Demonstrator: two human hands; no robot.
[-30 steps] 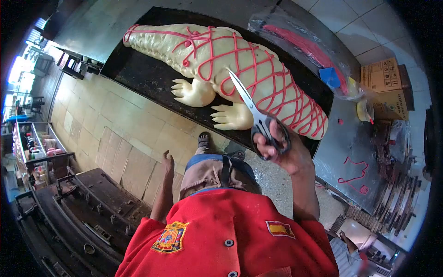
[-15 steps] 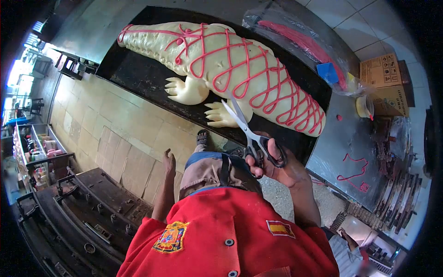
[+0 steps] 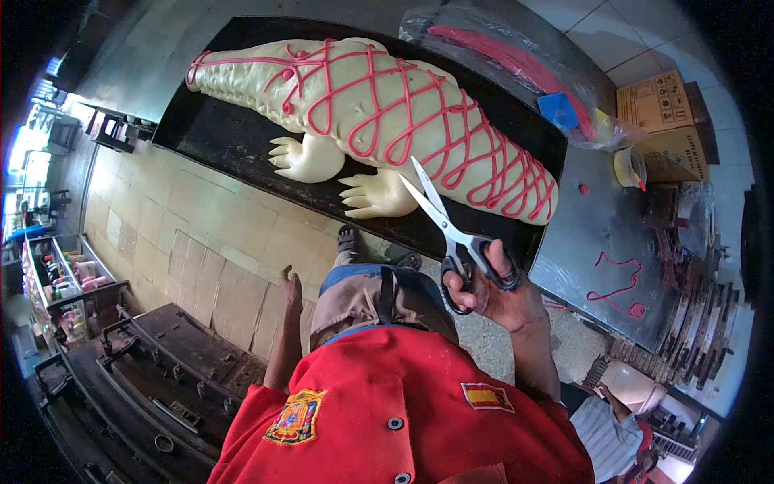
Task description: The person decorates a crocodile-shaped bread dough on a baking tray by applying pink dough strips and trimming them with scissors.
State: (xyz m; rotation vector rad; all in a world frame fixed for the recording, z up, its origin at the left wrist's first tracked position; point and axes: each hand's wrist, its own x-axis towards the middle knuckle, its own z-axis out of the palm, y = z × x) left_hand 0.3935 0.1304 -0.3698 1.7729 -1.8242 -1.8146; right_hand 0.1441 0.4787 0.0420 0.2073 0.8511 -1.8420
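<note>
My right hand [image 3: 511, 305] grips a pair of scissors [image 3: 454, 231] by their black handles. Their steel blades are parted and point up toward the tray, just off the body's near foot. A large pale crocodile-shaped dough [image 3: 355, 117], with clawed feet, lies on a black baking tray [image 3: 205, 129]. Thin red dough strips [image 3: 403, 101] form looping crossed lines over its back. Hanging low beside my body, my left hand [image 3: 291, 289] holds nothing; its fingers are partly visible and look loose.
Red dough under clear plastic [image 3: 508, 56] lies behind the tray, near a blue scraper [image 3: 558, 111]. To the right are a small tub [image 3: 629, 168], cardboard boxes [image 3: 661, 121] and a loose red strip [image 3: 617, 278]. Dark metal trays [image 3: 161, 363] are stacked lower left. Another person [image 3: 605, 436] is lower right.
My right hand has shifted slightly right with the scissors, and the blades have moved away from the dough foot. The view has turned a little; the dough looks unchanged.
</note>
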